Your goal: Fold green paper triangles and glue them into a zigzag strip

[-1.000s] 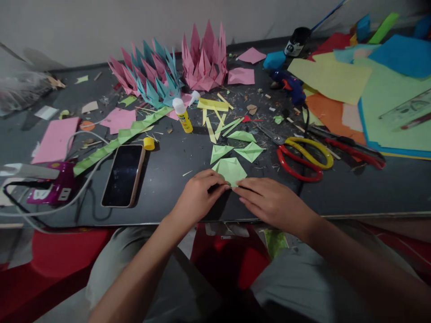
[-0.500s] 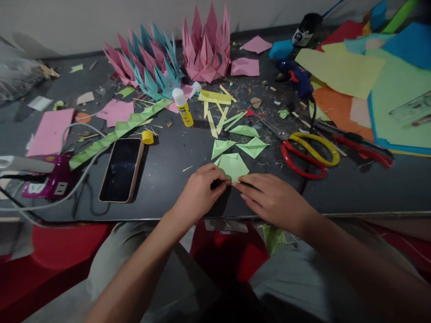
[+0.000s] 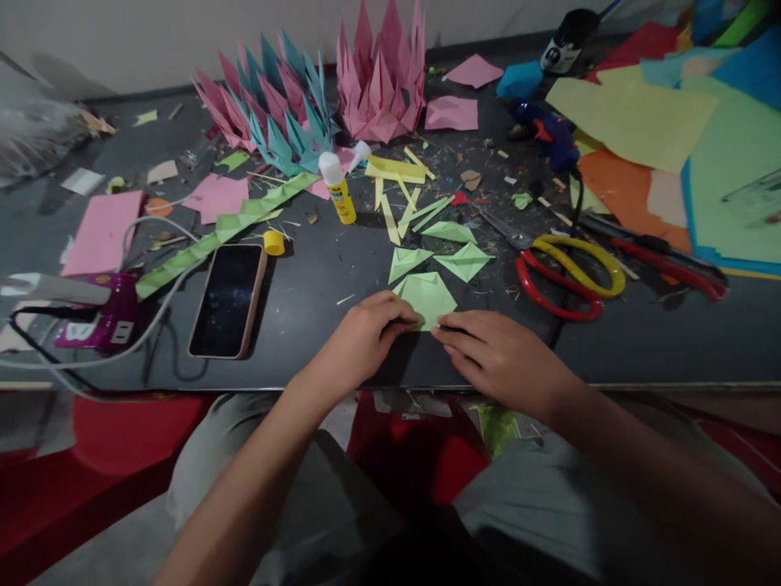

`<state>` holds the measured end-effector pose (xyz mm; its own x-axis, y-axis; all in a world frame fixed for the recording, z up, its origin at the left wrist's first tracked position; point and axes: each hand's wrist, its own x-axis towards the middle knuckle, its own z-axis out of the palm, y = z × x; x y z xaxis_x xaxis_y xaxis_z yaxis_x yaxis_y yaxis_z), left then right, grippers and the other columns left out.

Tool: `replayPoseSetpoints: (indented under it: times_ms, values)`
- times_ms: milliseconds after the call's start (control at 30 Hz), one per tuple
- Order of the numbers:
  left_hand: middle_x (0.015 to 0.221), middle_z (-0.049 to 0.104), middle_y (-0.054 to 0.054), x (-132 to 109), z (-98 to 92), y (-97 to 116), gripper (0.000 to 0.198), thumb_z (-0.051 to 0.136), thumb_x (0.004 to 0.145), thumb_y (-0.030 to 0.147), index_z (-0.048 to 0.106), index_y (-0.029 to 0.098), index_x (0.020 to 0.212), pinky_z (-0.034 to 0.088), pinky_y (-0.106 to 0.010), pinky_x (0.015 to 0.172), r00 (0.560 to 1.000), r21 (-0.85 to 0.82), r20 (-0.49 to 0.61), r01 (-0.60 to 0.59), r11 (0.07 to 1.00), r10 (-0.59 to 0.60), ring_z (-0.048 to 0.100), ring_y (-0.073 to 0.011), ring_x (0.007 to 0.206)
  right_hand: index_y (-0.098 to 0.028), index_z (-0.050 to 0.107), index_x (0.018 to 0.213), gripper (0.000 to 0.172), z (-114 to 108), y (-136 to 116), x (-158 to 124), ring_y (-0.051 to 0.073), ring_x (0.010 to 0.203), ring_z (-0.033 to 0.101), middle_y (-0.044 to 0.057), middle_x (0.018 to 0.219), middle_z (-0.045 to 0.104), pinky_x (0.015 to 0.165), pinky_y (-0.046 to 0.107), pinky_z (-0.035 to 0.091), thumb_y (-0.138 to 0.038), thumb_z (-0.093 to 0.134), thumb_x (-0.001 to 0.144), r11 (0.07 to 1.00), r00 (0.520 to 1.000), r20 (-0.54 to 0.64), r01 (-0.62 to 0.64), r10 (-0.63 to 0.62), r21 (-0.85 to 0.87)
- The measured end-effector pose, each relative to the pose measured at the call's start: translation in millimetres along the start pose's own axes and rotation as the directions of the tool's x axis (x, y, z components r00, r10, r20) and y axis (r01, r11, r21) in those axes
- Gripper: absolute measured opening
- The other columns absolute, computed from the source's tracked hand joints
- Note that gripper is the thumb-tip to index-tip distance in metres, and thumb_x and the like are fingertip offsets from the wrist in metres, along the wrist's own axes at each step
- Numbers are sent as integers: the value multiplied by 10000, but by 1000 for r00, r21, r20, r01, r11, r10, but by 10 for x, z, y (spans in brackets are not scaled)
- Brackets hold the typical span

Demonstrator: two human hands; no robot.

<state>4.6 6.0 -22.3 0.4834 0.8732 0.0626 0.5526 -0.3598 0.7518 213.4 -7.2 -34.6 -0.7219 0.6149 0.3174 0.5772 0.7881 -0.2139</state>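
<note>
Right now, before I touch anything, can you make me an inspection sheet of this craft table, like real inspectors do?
Surface: dark table, littered with paper scraps.
Job's things: pale green sheet, creased, near the front edge; three small green pieces, folded, just beyond it.
Clutter: scissors, phone, yellow tube, yellow cap.
Grips: left grip at the sheet's near left edge, right grip at its near right; pinching or just pressing, I can't tell.
Cables: white cable loops beside the phone; black cable runs from the blue glue gun toward the scissors.
Surroundings: pale wall behind, red seat below; other people, nothing seen.
</note>
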Motion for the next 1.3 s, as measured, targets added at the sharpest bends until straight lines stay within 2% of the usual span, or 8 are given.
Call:
replayPoseSetpoints:
  times_ms: [267,467,600,700,767,867,1033,1300]
  values:
    - [938,579,-24,-43,-25,-40,179,480,827,51,585,184,885,447,-261,796,999,22,5,-45,999,45,567,-124,878,-159,608,1072,268,-73,78,-18,166,979,607,69,1055,667,851,315,502,-200,421,884,978,989,59,-141,134,154]
    - [900,595,-13,-60,-16,-2,135,510,804,63,578,178,825,445,-237,757,997,52,-54,-56,997,58,572,-117,833,-135,634,984,252,-63,-18,44,222,971,602,117,1053,656,816,358,494,-107,432,837,999,996,88,-11,14,-36]
    - [818,604,-6,-80,-16,57,95,503,814,114,571,177,833,444,-218,688,964,74,-266,-5,997,24,564,-109,742,-143,639,919,212,-83,-52,111,235,920,611,114,990,665,771,359,490,-107,453,825,998,988,147,-37,43,-42]
    - [815,612,-19,-64,-25,50,91,492,842,182,582,171,854,441,-240,689,909,156,-413,133,979,-58,560,-131,754,-165,638,871,181,-115,-10,163,204,894,614,78,953,672,781,326,482,-162,458,850,991,994,76,-86,79,98]
    - [820,614,-33,-37,-25,19,112,497,849,207,601,166,839,438,-266,715,917,238,-390,193,952,-89,562,-160,800,-186,631,851,168,-140,49,214,175,874,614,56,928,671,791,297,474,-188,463,856,967,988,-38,-141,152,210]
    - [811,607,-48,6,-14,-16,115,540,829,229,625,159,796,436,-278,715,930,320,-351,230,919,-110,564,-181,809,-190,623,851,164,-161,162,333,170,870,605,58,898,653,774,283,465,-232,464,857,919,938,-165,-246,306,307]
    - [784,597,-46,31,-6,20,210,541,833,334,645,160,779,425,-262,633,921,315,-348,289,904,-174,574,-174,748,-170,640,888,262,-76,295,560,214,807,602,88,925,628,657,309,442,-362,467,847,874,886,46,-462,461,149]
    - [748,630,-28,6,1,119,193,599,779,372,633,184,750,376,-249,548,900,341,-336,392,854,-279,587,-184,726,-186,586,720,124,24,280,591,163,661,546,45,779,594,578,263,381,-283,529,774,860,864,86,-502,495,93]
